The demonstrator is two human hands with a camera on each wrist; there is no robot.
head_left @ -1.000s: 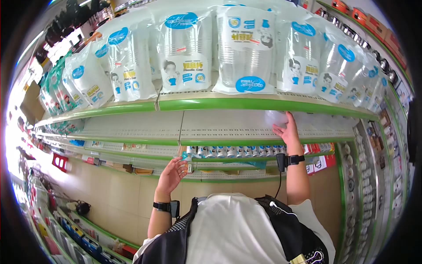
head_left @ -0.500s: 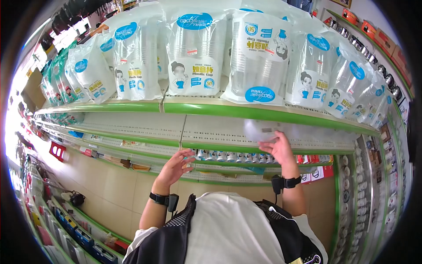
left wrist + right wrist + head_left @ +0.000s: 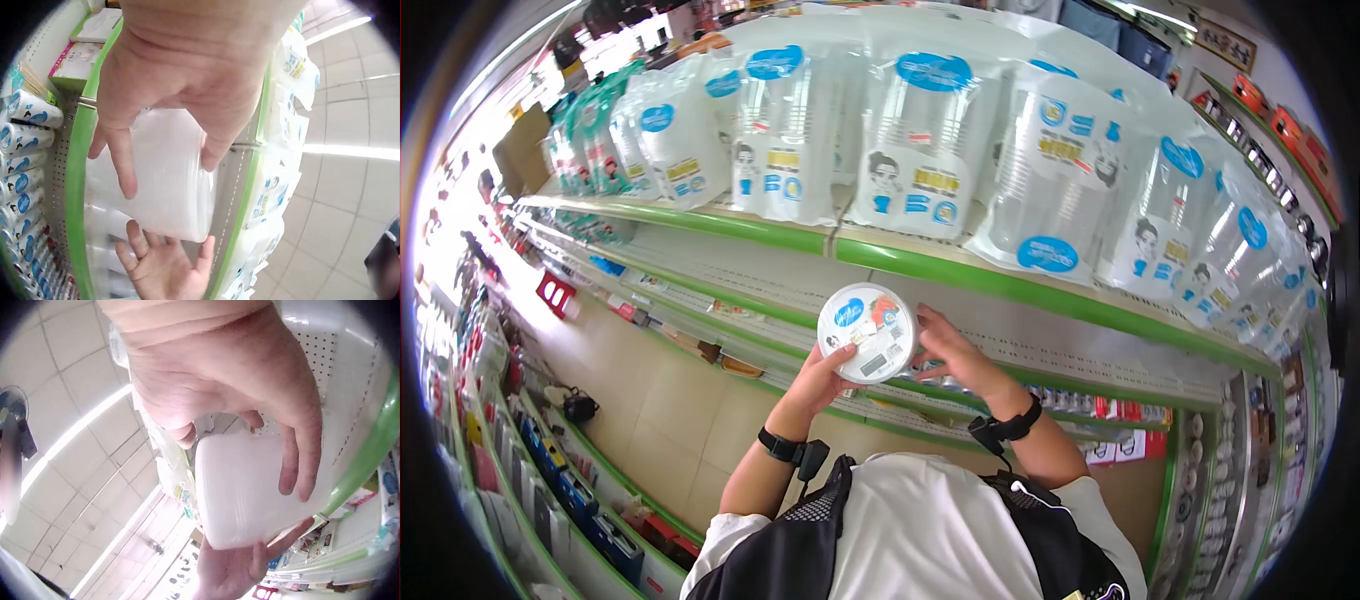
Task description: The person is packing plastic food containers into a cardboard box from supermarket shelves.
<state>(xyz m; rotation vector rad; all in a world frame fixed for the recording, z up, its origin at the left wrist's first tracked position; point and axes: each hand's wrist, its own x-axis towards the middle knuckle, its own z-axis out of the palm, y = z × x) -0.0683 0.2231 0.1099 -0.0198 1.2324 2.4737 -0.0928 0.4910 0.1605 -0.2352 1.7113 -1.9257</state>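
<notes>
A round, translucent white plastic pack [image 3: 868,334] with a printed label and blue logo on its face is held up in front of the shelves. My left hand [image 3: 815,384] grips it from the lower left, thumb over the labelled face. In the left wrist view, the left hand [image 3: 187,81] spans the pack [image 3: 167,172], fingers on one side and thumb on the other. My right hand [image 3: 956,358] is at the pack's right side with fingers spread. The right wrist view has the right hand [image 3: 231,381] reaching over the pack's milky side [image 3: 240,487], fingers apart.
Bagged plastic cups [image 3: 920,150] line the upper shelf, whose green front edge [image 3: 960,268] runs above my hands. Small printed rolls [image 3: 25,147] stand on a lower shelf. More shelving [image 3: 585,480] flanks the tiled floor [image 3: 670,420] at left.
The pack has come out from the shelf below the cups toward my body, and its labelled face now shows. My left hand has taken hold of it; the right hand has moved left and closer.
</notes>
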